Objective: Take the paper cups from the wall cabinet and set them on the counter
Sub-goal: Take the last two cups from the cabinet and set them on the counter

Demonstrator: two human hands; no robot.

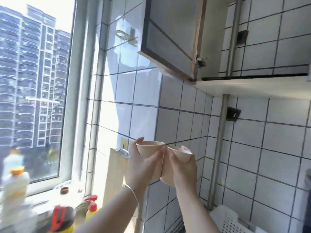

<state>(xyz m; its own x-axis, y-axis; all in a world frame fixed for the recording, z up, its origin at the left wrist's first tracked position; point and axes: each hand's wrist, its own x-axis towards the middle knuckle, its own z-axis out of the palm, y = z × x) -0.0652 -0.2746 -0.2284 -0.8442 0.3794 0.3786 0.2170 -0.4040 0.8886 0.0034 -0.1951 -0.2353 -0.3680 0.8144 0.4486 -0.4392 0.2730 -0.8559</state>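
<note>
A: Where are the paper cups?

B: Lower centre of the frame: left hand [143,165] wraps one paper cup [149,147], right hand [180,167] the other cup [179,154], rims touching.

A: Handling?

B: Probably light and crushable; hold the sidewalls gently.

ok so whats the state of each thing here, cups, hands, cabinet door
left paper cup: upright, held in the left hand
right paper cup: tilted, held in the right hand
cabinet door: swung open
spray bottle: upright by the window, red trigger top on
</note>
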